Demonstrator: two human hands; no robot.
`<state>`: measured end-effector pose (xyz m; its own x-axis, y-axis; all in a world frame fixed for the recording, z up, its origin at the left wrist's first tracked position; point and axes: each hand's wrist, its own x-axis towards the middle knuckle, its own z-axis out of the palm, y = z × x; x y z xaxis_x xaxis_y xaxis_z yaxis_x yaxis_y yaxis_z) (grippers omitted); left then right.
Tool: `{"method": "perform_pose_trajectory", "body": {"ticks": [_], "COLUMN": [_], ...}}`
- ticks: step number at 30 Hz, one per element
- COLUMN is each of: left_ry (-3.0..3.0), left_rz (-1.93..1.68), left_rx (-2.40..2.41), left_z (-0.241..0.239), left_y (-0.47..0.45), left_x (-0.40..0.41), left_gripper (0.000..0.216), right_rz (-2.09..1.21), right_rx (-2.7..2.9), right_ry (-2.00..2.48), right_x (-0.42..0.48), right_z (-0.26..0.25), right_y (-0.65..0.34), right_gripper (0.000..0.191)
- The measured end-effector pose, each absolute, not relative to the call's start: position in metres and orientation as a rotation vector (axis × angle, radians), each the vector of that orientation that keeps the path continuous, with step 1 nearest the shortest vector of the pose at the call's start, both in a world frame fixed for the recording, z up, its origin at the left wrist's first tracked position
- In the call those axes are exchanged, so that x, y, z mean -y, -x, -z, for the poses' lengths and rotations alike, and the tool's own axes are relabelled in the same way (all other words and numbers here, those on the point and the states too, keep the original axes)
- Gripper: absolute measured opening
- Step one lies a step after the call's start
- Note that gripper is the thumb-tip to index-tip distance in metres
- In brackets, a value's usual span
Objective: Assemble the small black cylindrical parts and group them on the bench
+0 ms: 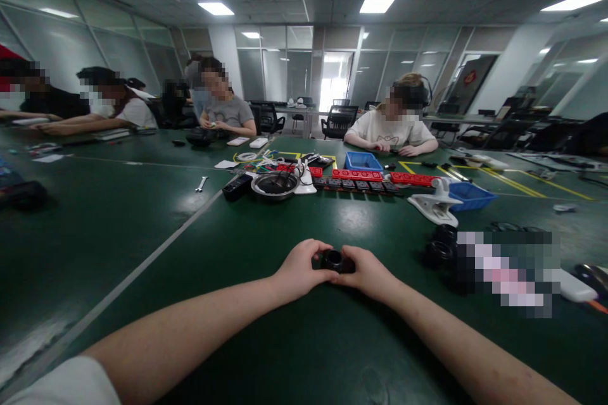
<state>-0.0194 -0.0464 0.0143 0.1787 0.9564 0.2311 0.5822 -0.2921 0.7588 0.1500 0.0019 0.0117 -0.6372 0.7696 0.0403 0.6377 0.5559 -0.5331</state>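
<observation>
In the middle of the head view, a small black round part (335,259) with a circular opening on top is held just over the green table. My left hand (300,271) grips it from the left, thumb and fingers curled round its side. From the right, my right hand (369,272) closes on it too, thumb near the other thumb. The fingers partly cover the part, and its exact kind does not show. Off to the right lie other black round pieces (439,252).
Beyond my hands stand a round metal dish (275,185), red power strips (356,175), a white clip base (434,205) and blue trays (363,161). A wrench (202,184) lies to the left. Co-workers sit across the green table (228,329).
</observation>
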Motion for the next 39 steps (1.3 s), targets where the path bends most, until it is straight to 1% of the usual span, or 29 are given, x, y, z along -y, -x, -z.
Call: {"method": "perform_pose_trajectory", "body": {"ticks": [3,4,5,6,8,9,12,14,16,18,21,23,25,27,30,31,35,37,39], "left_ry": [-1.908,-1.912,-1.922,-1.937,-1.980,-2.005,-2.068,-2.071,-2.047,-2.007,-1.945,-1.922,-1.919,-1.942,-1.986,-1.996,-2.003,-2.003,-1.992], "left_rz": [-1.003,-1.002,-0.993,-0.981,-0.947,-0.930,-0.898,-0.891,-0.891,-0.908,-0.956,-0.983,-0.994,-0.961,-0.869,-0.848,-0.827,-0.833,-0.851], "left_rx": [-1.487,-1.476,-1.458,-1.432,-1.366,-1.331,-1.265,-1.263,-1.275,-1.314,-1.415,-1.454,-1.441,-1.379,-1.272,-1.249,-1.221,-1.223,-1.252], "left_z": [-0.014,-0.014,-0.015,-0.016,-0.018,-0.018,-0.019,-0.018,-0.017,-0.016,-0.014,-0.014,-0.014,-0.014,-0.015,-0.016,-0.018,-0.018,-0.017], "left_y": [0.018,0.019,0.020,0.021,0.024,0.025,0.027,0.026,0.024,0.022,0.018,0.018,0.018,0.021,0.026,0.028,0.030,0.029,0.026], "left_x": [0.046,0.046,0.045,0.045,0.044,0.044,0.044,0.044,0.045,0.046,0.047,0.048,0.047,0.045,0.042,0.041,0.041,0.042,0.044], "left_gripper": [0.036,0.036,0.035,0.035,0.033,0.033,0.032,0.034,0.036,0.037,0.036,0.035,0.034,0.035,0.037,0.037,0.038,0.038,0.036], "right_rz": [-0.243,-0.182,-0.187,-0.250,-0.479,-0.603,-0.850,-0.927,-0.948,-0.842,-0.420,-0.166,-0.106,-0.248,-0.610,-0.713,-0.950,-1.002,-0.982], "right_rx": [2.539,2.539,2.551,2.577,2.642,2.666,2.659,2.616,2.579,2.573,2.575,2.573,2.602,2.646,2.687,2.697,2.677,2.633,2.601], "right_ry": [1.279,1.269,1.233,1.172,1.008,0.924,0.769,0.765,0.857,1.017,1.250,1.298,1.247,1.129,0.907,0.842,0.709,0.743,0.863], "right_x": [0.007,0.008,0.008,0.007,0.001,-0.002,-0.012,-0.014,-0.012,-0.006,0.005,0.010,0.011,0.006,-0.004,-0.007,-0.015,-0.014,-0.010], "right_z": [-0.013,-0.014,-0.016,-0.017,-0.020,-0.021,-0.021,-0.020,-0.018,-0.016,-0.016,-0.016,-0.016,-0.018,-0.020,-0.021,-0.023,-0.021,-0.019], "right_y": [-0.143,-0.142,-0.143,-0.145,-0.151,-0.154,-0.163,-0.164,-0.162,-0.157,-0.146,-0.142,-0.142,-0.147,-0.158,-0.161,-0.166,-0.165,-0.161], "right_gripper": [0.030,0.031,0.033,0.038,0.043,0.042,0.027,0.022,0.023,0.026,0.031,0.032,0.034,0.039,0.048,0.046,0.022,0.020,0.022]}}
